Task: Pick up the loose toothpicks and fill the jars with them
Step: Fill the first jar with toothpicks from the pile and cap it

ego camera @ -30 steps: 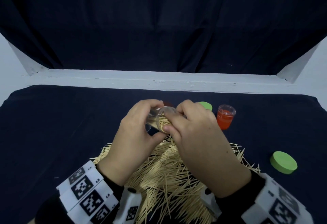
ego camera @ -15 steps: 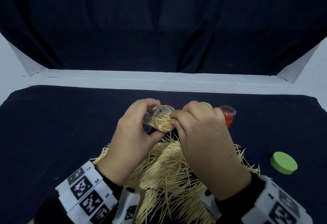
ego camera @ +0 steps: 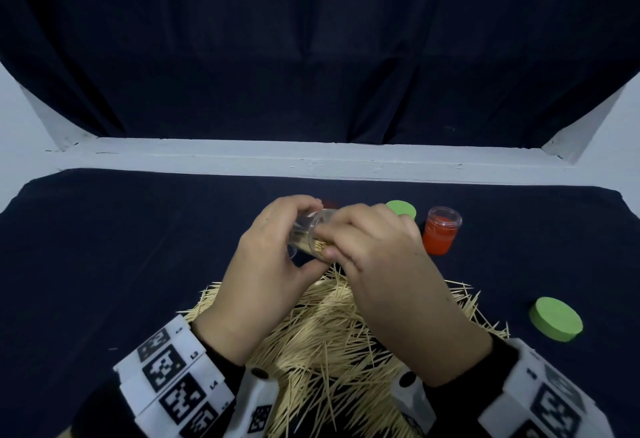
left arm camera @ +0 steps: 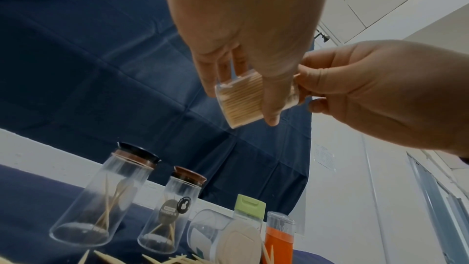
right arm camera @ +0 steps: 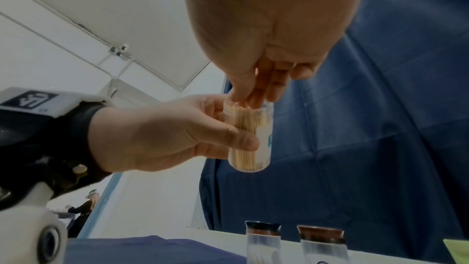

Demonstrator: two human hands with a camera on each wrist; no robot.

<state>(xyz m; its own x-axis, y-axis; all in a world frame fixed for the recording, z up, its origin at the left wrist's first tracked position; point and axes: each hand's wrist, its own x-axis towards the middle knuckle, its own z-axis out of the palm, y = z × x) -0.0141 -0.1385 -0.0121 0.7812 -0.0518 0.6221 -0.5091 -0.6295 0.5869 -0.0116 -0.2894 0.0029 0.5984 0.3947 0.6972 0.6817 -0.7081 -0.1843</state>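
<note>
Head view shows a dark blue cloth-covered table (ego camera: 104, 247) with a white ledge along its far edge and a dark curtain behind. Wide bare cloth lies on the left; the right side holds more things. At the middle, the left hand (ego camera: 266, 271) curls its fingers and thumb around a small clear plastic jar (ego camera: 313, 236), tilted with its mouth toward the right and packed with toothpicks. The right hand (ego camera: 381, 264) has its fingertips bunched at the jar's mouth, pressing into the toothpicks there; whether it pinches any cannot be told. Both hands hover above a broad heap of loose pale wooden toothpicks (ego camera: 325, 340) spread on the near cloth between the wrists. Just right of the hands stands an open orange plastic jar (ego camera: 440, 235), with a round green lid (ego camera: 401, 209) beside it; a second green lid (ego camera: 556, 320) lies apart at the right edge. Left wrist view shows two tall clear glass jars with brown caps (left arm camera: 101, 202) holding few toothpicks, beyond the heap.
</note>
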